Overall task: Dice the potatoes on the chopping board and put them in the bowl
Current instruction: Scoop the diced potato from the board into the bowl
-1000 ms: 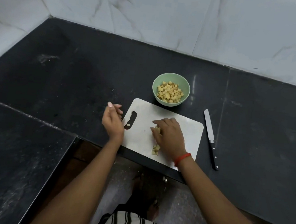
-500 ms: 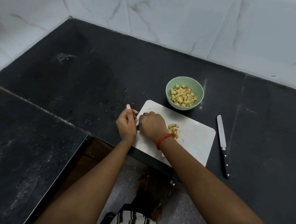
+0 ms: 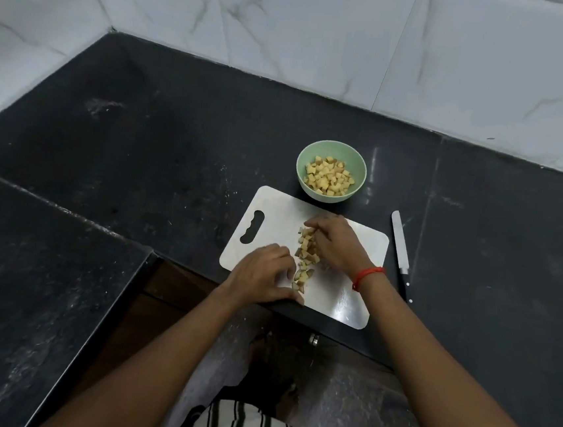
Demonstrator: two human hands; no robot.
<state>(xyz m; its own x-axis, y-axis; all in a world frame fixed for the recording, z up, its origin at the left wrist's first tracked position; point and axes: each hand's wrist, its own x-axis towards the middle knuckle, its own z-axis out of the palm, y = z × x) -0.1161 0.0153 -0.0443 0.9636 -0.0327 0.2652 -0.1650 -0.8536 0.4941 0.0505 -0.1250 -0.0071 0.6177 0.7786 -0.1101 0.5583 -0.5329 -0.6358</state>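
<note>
A dark stone counter [image 3: 175, 155] fills most of the view, meeting a white marble-look tiled wall [image 3: 325, 28] at the back. Near the counter's front edge lies a white chopping board [image 3: 274, 205], its handle slot to the left. The left hand [image 3: 264, 275] rests flat on the board's near left part, fingers fairly straight and relaxed, thumb stretched along the near edge, fingertips against the left side of the pile. The right hand [image 3: 335, 244] sits on the other side of the pile with its fingers bent and cupped against the pieces; whether it actually pinches any cannot be told from this angle. Just behind the board stands a pale green bowl [image 3: 310, 190], already holding diced potato [image 3: 328, 176]. A knife [image 3: 400, 249] with a black handle lies on the counter just right of the board, untouched. Between the two hands, a loose row of potato pieces [image 3: 305, 250] sits on the board. A red band [image 3: 367, 276] circles the right wrist.
</note>
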